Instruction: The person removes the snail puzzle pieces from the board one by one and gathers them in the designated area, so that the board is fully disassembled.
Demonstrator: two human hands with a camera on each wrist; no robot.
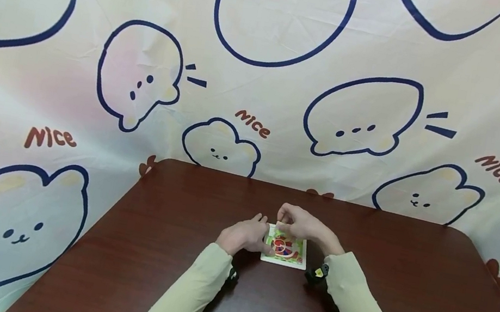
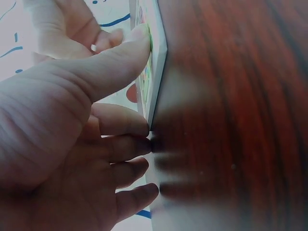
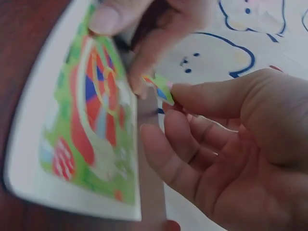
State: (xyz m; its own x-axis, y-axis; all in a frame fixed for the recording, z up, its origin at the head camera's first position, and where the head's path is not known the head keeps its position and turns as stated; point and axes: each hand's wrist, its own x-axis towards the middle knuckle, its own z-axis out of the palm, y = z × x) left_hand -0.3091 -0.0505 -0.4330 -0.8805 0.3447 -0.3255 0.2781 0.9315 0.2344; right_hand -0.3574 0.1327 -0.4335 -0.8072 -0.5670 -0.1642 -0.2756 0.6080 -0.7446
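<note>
A small square jigsaw puzzle board (image 1: pixel 286 264) lies on the table, with a white border around a green, red and blue picture. At its left side, my left hand (image 1: pixel 245 235) holds the edge, thumb pressed on the picture and index fingertip against the rim, as the left wrist view shows. The other left fingertips rest on the tabletop. My right hand (image 1: pixel 303 224) is over the board's far edge. Between its thumb and fingers it pinches a small colourful puzzle piece (image 3: pixel 162 90), green, blue and red, just off the board.
The dark brown wooden table (image 1: pixel 179 221) spreads around the board. Behind and beside it hangs a pale cloth (image 1: pixel 289 96) printed with cartoon bears. Dark cameras (image 1: pixel 317 273) are strapped at both wrists, below light green sleeves (image 1: pixel 187 294).
</note>
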